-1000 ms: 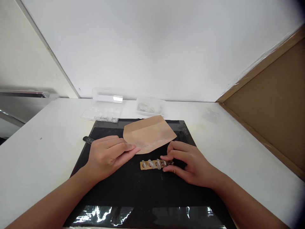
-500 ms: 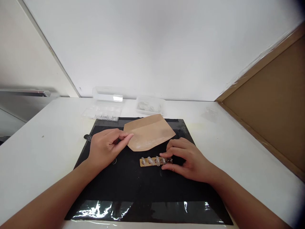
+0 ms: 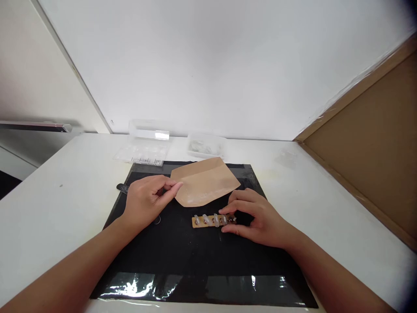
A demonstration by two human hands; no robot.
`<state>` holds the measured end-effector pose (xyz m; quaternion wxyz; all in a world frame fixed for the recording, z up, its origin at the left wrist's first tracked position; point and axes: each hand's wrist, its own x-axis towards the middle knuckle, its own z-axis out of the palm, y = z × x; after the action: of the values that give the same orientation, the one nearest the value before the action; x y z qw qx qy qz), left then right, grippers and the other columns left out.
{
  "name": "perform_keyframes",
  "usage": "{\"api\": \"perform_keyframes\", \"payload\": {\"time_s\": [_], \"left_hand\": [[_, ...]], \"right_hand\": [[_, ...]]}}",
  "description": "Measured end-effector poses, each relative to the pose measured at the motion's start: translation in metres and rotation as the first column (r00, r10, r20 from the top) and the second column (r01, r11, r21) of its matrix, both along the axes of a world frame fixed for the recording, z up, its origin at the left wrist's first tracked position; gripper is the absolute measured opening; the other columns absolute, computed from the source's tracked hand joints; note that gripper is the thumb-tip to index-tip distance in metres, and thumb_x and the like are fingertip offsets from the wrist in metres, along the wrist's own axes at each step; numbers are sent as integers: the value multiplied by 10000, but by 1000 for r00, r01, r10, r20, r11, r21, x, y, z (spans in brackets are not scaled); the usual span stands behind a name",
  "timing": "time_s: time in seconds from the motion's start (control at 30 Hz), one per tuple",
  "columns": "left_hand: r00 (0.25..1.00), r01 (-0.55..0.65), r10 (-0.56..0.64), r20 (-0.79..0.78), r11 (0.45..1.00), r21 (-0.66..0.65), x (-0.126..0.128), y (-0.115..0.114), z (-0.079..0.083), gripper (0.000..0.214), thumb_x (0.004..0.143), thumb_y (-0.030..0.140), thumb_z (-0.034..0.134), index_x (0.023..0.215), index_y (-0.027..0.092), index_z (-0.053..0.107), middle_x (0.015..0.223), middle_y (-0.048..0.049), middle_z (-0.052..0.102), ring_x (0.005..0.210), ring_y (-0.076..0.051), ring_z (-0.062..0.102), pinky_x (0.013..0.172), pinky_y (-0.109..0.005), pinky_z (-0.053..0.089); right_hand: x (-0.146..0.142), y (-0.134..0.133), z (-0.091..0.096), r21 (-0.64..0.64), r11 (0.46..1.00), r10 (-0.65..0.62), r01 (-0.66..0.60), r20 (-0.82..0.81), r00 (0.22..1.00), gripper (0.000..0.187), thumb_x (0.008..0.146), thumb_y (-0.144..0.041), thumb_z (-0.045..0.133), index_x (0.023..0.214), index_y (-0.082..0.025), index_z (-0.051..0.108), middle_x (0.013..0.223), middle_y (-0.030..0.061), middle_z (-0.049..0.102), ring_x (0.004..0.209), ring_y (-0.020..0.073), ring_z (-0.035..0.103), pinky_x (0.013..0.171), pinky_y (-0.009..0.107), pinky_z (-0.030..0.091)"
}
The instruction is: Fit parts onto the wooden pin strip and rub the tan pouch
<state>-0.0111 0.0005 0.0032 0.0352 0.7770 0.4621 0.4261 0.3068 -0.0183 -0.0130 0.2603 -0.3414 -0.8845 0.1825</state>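
Observation:
My left hand (image 3: 148,200) is closed in a pinch over the left edge of a brown paper sheet (image 3: 205,180). Whatever lies between its thumb and forefinger is too small to make out. Thumb and fingers of my right hand (image 3: 254,217) grip the right part of a narrow tan strip (image 3: 203,221) from both long sides. Clear, slanted crystal-like pieces and small dark beads sit in a row along the strip, which lies on the black mat (image 3: 189,256). A small thin ring (image 3: 157,220) rests beside my left wrist.
At the back stand an open clear plastic case (image 3: 141,152) and a shallow translucent box (image 3: 206,145) with pale contents. A dark, flat-ended tool (image 3: 122,188) pokes out left of my left hand. A brown framed panel (image 3: 365,126) borders the white table on the right.
The view has shifted very slightly. Both hands, the paper and the strip stay in the same places relative to each other.

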Motion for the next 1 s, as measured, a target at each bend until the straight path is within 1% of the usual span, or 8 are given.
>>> {"api": "perform_keyframes", "payload": {"time_s": [0.23,0.4,0.53,0.73,0.87,1.0], "left_hand": [[1000,4,-4,1,1000,-10,0,1,-2,200,937,344,735,795,211,782,638,35,707,552,-100,613,511,-234,445],[1000,5,-5,-6,1000,-6,0,0,-1,223,951,358,712,794,217,785,636,29,709,542,-103,617,487,-229,439],[1000,16,-16,-2,1000,-5,1,0,0,222,955,349,706,797,215,785,647,26,718,557,-106,628,498,-226,450],[1000,11,-11,-9,1000,-26,0,0,-1,197,942,340,724,805,214,790,649,32,714,572,-103,630,509,-224,442],[1000,9,-10,-14,999,-39,0,0,-2,194,941,344,724,811,213,784,651,35,708,566,-98,619,510,-225,442],[1000,4,-5,-28,1000,-20,0,-1,-1,200,940,348,725,800,213,776,627,35,688,534,-97,591,486,-233,428]], "right_hand": [[0,0,-1,-19,1000,4,-4,-10,1000,317,847,-471,830,1073,-262,754,949,46,690,849,184,636,785,341,482],[0,1,0,-32,999,7,-8,-20,1000,302,848,-465,830,1058,-262,755,932,37,684,837,176,632,775,330,489],[-2,0,2,-45,999,13,-14,-35,999,295,851,-469,825,1040,-251,761,916,36,684,828,172,640,770,325,507],[-3,0,3,-94,995,10,-21,-115,993,251,878,-393,810,1070,-239,760,918,43,678,816,168,645,757,323,533],[2,-1,5,-123,992,-27,11,-128,991,239,871,-392,812,1041,-237,747,925,44,675,816,176,642,743,330,546],[12,-5,9,-125,989,-90,78,-98,991,241,837,-395,842,933,-228,698,904,41,683,800,183,634,705,326,526]]}}
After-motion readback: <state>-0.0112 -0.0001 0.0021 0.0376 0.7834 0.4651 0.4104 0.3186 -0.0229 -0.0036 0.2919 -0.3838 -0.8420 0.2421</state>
